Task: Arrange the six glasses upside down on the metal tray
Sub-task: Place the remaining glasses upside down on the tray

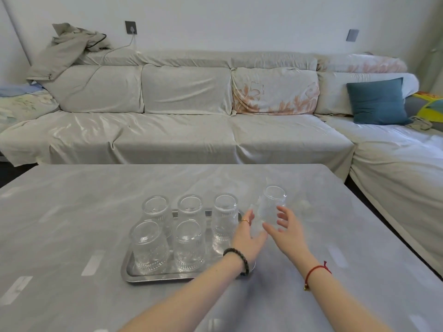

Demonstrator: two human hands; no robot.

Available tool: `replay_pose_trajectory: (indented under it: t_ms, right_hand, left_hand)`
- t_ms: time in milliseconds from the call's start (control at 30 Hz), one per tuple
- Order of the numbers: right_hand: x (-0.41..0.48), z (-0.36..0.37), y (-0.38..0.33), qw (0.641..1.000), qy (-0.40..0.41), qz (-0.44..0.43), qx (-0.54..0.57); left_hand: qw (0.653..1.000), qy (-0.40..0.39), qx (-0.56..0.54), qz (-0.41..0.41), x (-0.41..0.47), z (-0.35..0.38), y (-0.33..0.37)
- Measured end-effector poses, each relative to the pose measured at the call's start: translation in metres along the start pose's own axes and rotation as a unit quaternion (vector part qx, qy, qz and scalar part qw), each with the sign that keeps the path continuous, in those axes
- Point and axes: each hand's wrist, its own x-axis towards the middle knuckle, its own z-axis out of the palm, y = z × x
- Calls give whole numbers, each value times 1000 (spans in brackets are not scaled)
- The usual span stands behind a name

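Note:
Five clear ribbed glasses (189,245) stand upside down on the metal tray (153,277), three in the back row and two in front. The tray's front right corner is hidden by my left wrist. A sixth glass (272,202) is just right of the tray, base up, tilted and slightly blurred. My right hand (285,232) has its thumb and spread fingers around the lower part of this glass. My left hand (248,236) is beside the same glass on its left, over the tray's right edge, with fingers apart. I cannot tell whether it touches the glass.
The tray lies on a grey low table (72,212) with pale rectangular marks. Behind it runs a long covered sofa (182,130) with a blue cushion (377,101) at the right. The sofa's right section comes close to the table's right edge.

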Motion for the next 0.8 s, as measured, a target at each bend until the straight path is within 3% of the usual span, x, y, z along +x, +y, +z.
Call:
replay_pose_trajectory:
  t_ms: [133,267,533,633,800]
  right_hand:
    - [29,-22,6,1000,10,22,-18]
    - [56,-26,14,998,-9,45,-34]
    - [87,-3,36,999,-16,30,-8]
    - [84,-4,40,1000,0,31,0]
    - [52,-8,29,999,9,-33,1]
  left_hand:
    - [996,-33,31,-79,64,10,15]
    - [991,-56,64,-99,106,22,15]
    - [995,11,61,-73,135,42,5]
    - [994,47,99,-17,126,40,2]
    - [994,98,30,42,81,35,2]
